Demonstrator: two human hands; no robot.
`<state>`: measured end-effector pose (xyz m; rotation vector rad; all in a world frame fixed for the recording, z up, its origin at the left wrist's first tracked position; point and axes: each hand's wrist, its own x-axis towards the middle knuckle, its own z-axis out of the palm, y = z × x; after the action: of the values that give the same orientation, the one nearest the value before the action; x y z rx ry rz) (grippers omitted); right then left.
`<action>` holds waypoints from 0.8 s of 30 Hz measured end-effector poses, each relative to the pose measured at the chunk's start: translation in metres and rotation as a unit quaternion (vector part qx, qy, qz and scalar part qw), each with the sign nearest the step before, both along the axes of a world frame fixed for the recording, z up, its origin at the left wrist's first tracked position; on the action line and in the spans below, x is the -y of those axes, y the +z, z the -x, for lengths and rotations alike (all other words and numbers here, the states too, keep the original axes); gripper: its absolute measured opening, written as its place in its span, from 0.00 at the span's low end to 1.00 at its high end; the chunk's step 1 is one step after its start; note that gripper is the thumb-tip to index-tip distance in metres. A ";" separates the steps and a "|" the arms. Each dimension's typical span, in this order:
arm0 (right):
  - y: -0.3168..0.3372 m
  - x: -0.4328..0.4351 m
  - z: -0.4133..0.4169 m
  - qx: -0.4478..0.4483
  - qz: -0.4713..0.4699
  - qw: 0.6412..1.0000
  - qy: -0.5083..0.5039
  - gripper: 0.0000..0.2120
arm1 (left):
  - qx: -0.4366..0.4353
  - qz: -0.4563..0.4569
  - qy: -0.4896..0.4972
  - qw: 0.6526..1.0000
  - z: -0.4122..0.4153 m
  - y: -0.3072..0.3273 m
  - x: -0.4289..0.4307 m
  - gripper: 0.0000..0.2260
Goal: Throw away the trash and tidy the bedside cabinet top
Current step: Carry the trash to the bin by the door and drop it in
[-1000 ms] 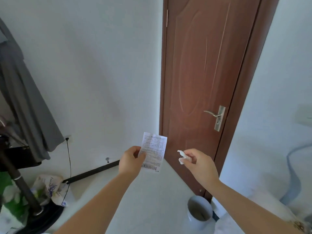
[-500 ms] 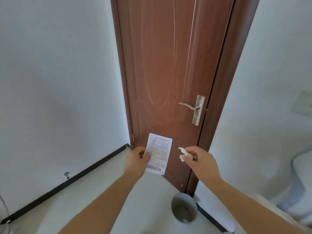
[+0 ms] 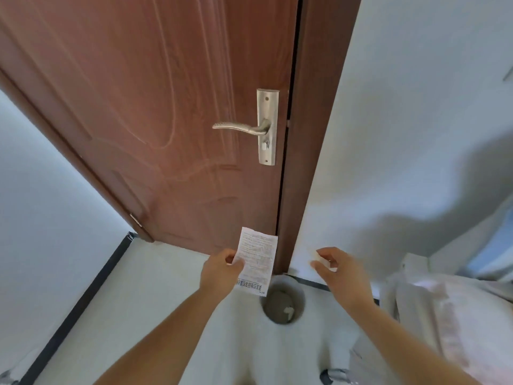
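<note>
Far left: pale wall and a dark skirting strip running down along the floor. Nothing there to handle.

Your left hand pinches a printed receipt by its left edge, thumb over fingers, paper upright and facing you. Grip is narrow, just an edge hold. Its lower corner hangs above the near rim of the bin.

The bin, round and grey, sits on the floor at the foot of the door frame, below and between your hands. One small pale scrap lies inside.

The door is shut, its handle well above the work.

Your right hand hovers to the right of the bin, fingers curled with thumb and forefinger apart. Something pale shows at the fingertips against the white wall; you can't tell whether it is held trash or wall showing through.

Far right: a pale fabric bundle beside your forearm.

Risks, as judged: a flat receipt let go from this height may sail sideways and land on the floor or against the frame. Crumple it or lower it first. The right hand is off to the side of the opening, so anything released there likely misses. The bedside cabinet isn't in view; that part remains.
</note>
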<state>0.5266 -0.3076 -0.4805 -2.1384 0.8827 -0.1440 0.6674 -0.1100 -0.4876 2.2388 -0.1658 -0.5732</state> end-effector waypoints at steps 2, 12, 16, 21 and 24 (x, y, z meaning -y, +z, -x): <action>-0.037 0.004 0.001 -0.036 -0.025 0.999 -0.018 0.10 | -0.029 -0.009 -0.010 0.999 -0.009 -0.034 0.011 0.05; -0.239 0.020 -0.015 -0.153 -0.062 0.986 -0.018 0.07 | -0.104 -0.084 -0.046 0.990 -0.040 -0.237 0.060 0.05; -0.315 0.022 -0.029 -0.166 -0.084 0.982 -0.017 0.07 | -0.134 -0.117 -0.063 0.982 -0.036 -0.320 0.069 0.06; -0.391 0.030 -0.047 -0.182 -0.116 0.974 -0.066 0.03 | -0.150 -0.148 -0.080 0.974 -0.029 -0.404 0.086 0.06; -0.425 0.035 -0.054 -0.189 -0.132 0.968 -0.104 0.06 | -0.142 -0.154 -0.089 0.974 -0.029 -0.435 0.100 0.07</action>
<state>0.5805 -0.3425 -0.9055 -1.8482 1.2716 0.2716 0.6961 -0.2101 -0.9228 2.4201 -0.1379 -1.0724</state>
